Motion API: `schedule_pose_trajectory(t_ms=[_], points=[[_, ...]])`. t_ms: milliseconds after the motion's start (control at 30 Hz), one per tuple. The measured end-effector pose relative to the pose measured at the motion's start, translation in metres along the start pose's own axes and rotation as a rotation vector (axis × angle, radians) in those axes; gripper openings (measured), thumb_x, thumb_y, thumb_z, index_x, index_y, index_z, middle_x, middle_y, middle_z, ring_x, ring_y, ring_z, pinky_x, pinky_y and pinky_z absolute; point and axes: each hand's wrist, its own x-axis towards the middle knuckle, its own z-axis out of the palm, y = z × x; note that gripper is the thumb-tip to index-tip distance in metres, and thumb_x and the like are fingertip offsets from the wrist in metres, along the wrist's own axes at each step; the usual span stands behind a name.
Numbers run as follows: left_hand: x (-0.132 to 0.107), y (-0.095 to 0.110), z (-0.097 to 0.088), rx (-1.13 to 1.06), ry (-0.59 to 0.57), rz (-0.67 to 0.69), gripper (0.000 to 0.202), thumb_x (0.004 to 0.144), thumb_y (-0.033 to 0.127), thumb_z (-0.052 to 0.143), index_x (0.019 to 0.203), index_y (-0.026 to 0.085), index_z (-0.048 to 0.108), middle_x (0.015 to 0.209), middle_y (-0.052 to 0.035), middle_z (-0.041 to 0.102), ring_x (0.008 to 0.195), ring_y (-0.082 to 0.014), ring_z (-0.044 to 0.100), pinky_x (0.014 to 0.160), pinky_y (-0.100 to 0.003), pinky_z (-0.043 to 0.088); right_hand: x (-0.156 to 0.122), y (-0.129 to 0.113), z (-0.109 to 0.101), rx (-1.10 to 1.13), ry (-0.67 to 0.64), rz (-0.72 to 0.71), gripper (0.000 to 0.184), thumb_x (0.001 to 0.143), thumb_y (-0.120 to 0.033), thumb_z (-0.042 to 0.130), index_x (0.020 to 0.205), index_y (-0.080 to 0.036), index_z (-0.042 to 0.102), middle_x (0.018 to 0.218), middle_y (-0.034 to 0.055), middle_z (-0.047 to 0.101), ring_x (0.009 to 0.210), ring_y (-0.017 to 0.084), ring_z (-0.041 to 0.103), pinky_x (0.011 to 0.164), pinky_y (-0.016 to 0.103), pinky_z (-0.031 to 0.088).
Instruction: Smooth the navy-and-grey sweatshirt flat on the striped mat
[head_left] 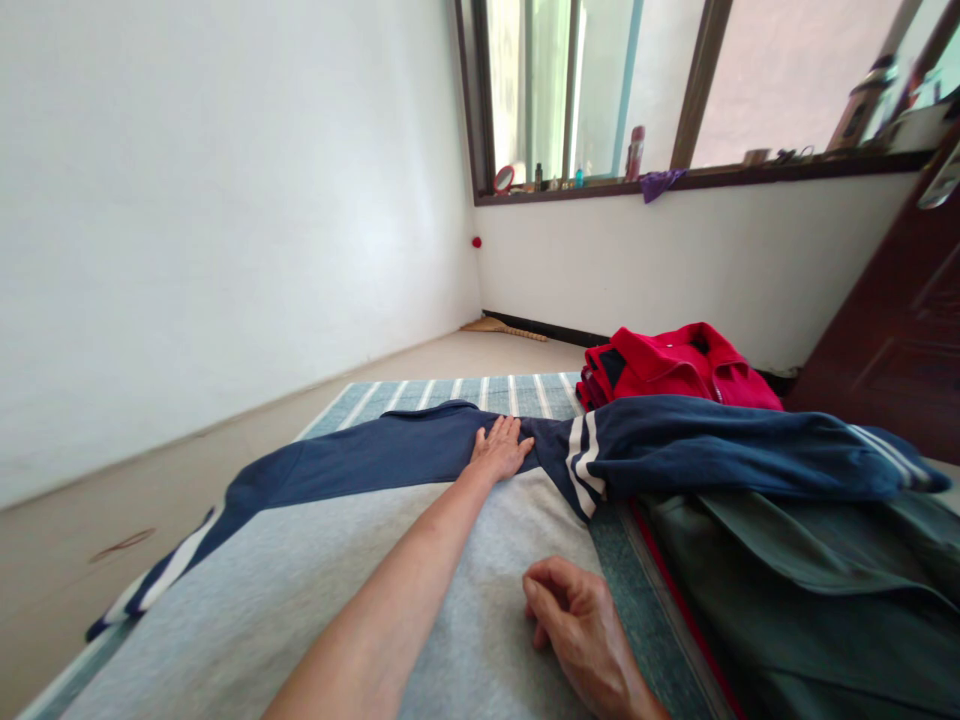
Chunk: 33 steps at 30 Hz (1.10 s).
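A grey and navy sweatshirt (315,555) lies spread out before me, its collar towards the far side. White stripes cross both navy sleeves; the left one hangs over the near-left edge, and the right one (690,445) stretches out to the right. My left hand (502,448) rests flat on the navy shoulder part, fingers spread. Closer to me, my right hand (577,625) hovers at the grey body with its fingers curled in, and nothing shows in them. Whether it touches the cloth I cannot tell.
Under the sweatshirt is a striped blue-green mat or sheet (360,402). A red zipped jacket (690,365) tops a folded pile at the far right. Dark green clothing (810,600) lies to the right. White wall (225,200) bounds the left; a brown door (892,330) stands right.
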Motion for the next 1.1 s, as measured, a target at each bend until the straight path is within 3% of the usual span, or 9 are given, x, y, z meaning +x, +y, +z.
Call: schedule_pose_trajectory(t_ms=[1100], points=[[0.0033, -0.0010, -0.0025, 0.006, -0.022, -0.003, 0.066, 0.096, 0.052, 0.020, 0.151, 0.016, 0.025, 0.160, -0.0083, 0.018, 0.148, -0.0237, 0.010, 0.116, -0.053, 0.011, 0.0025, 0.0036, 0.0016, 0.015, 0.016, -0.004, 0.020, 0.086, -0.031, 0.051, 0.077, -0.016, 0.061, 0.058, -0.0036, 0.052, 0.047, 0.010, 0.050, 0.047, 0.021, 0.036]])
